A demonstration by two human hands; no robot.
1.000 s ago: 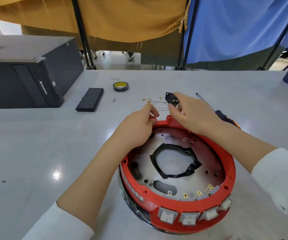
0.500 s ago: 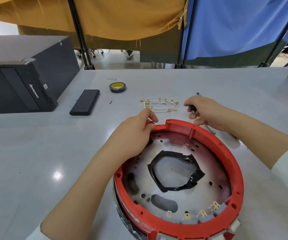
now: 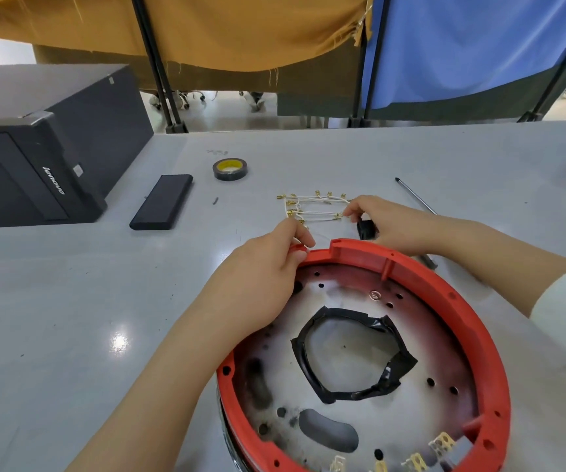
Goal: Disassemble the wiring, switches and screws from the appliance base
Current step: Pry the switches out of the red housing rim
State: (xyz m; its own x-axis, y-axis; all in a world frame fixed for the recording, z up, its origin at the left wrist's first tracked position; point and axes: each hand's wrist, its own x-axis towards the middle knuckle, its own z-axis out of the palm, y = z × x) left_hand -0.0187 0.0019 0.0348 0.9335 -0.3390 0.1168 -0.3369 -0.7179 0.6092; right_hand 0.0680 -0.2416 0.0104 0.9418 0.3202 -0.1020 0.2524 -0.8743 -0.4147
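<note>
The round appliance base [image 3: 445, 287] has a red plastic rim and a metal plate with a taped central hole. It lies upturned on the grey table. My left hand [image 3: 257, 277] grips the rim's far left edge, fingers curled over it. My right hand [image 3: 387, 223] holds a small black part [image 3: 366, 229] just beyond the rim's far edge. A bundle of white wires with brass terminals [image 3: 312, 207] lies on the table beyond both hands. Switch terminals [image 3: 441, 444] show inside the near rim.
A screwdriver shaft [image 3: 414, 195] lies behind my right hand. A roll of black tape [image 3: 230, 169], a flat black bar [image 3: 162, 202] and a small loose screw [image 3: 216, 200] lie to the far left. A black computer case [image 3: 36, 144] stands at the left.
My right hand, holding the black part, moved right of the rim and then back beside the wires. The view has dropped closer to the base. My left hand stays on the rim.
</note>
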